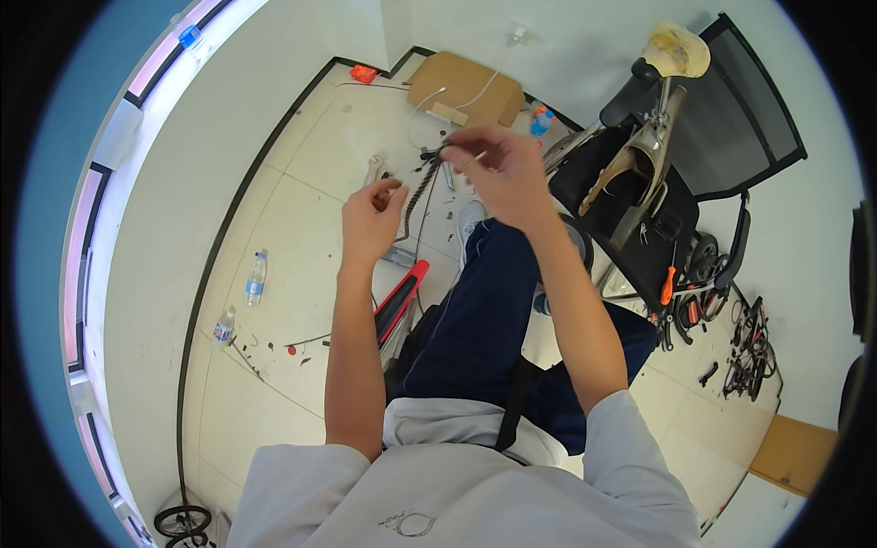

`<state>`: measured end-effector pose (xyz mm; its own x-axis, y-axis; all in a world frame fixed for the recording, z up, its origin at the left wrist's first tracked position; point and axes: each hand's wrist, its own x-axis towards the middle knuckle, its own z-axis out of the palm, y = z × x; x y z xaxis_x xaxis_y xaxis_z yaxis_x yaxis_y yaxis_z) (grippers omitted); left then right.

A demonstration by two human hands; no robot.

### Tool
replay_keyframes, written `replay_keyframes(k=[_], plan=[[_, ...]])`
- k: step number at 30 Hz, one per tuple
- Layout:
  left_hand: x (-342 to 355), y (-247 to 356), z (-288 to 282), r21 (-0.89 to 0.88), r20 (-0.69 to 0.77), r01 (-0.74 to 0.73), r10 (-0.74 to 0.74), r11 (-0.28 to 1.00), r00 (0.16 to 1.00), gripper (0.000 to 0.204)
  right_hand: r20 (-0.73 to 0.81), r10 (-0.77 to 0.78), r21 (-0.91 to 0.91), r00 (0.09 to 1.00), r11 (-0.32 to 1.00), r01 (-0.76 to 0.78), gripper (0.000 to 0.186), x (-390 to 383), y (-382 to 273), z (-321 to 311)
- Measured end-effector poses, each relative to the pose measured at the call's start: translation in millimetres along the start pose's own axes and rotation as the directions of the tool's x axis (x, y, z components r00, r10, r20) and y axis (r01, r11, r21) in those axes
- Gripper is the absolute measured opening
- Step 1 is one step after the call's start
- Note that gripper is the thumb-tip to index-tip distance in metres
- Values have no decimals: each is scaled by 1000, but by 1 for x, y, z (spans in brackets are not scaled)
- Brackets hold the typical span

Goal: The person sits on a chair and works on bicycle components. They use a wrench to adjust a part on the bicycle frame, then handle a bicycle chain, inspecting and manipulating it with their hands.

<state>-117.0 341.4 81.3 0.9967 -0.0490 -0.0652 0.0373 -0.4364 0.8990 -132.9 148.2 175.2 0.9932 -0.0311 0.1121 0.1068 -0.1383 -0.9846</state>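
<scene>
My right hand (501, 173) pinches the upper end of a dark, spiral-wrapped cable (419, 201) between thumb and fingers. Several thin black ends stick out beside that grip. The cable hangs down and to the left, its lower end beside my left wrist. My left hand (373, 219) is raised to the left of the cable, fingers curled toward the thumb; whatever lies between them, if anything, is too small to make out. A red and black long part (402, 297) leans below my left hand, beside my leg.
A black mesh chair (630, 183) at right carries metal frame parts and an orange-handled screwdriver (668, 285). Flat cardboard (466, 87) lies by the far wall. Plastic bottles (257, 277) and small scraps are on the left floor. A tangle of black parts (751, 352) sits far right.
</scene>
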Motion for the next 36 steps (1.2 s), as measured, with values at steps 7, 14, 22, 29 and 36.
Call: replay_keyframes(k=[7, 14, 22, 29, 36], plan=[[-11, 19, 11, -79, -31, -302, 301, 950, 953, 17, -5, 63, -111, 998, 992, -63, 17, -6, 53, 26], [-10, 24, 13, -22, -42, -371, 370, 928, 928, 11, -1, 108, 22, 994, 994, -108, 18, -6, 52, 27], [-16, 36, 11, -48, 53, -334, 336, 941, 940, 11, 137, 145, -9, 980, 989, -146, 18, -2, 47, 4], [-13, 31, 16, -191, 69, -281, 299, 940, 952, 14, 46, -156, -174, 987, 971, 162, 14, -3, 44, 7], [-10, 31, 20, -389, 57, -257, 302, 884, 952, 18, -19, -357, -268, 934, 902, 339, 15, -1, 24, 9]])
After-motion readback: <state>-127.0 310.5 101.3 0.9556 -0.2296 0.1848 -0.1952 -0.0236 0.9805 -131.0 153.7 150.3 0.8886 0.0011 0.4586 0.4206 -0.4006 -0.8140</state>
